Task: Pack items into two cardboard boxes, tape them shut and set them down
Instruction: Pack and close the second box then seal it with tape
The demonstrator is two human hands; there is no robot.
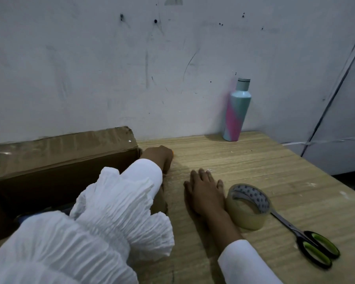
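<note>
A brown cardboard box [49, 167] stands at the left of the wooden table [254, 171], its far flap raised against the wall. My left hand [159, 158] is at the box's right end with its fingers curled; a small orange bit shows at its knuckles, and what it holds is hidden. My right hand [206, 191] lies flat on the table, fingers straight, beside a roll of clear tape [247, 208]. Black scissors with green-lined handles [307, 240] lie to the right of the roll. My white ruffled sleeve hides the box's inside.
A pastel blue-and-pink bottle [236, 111] stands upright by the wall at the table's back right. The table's right edge runs diagonally past the scissors. A grey scuffed wall closes the back.
</note>
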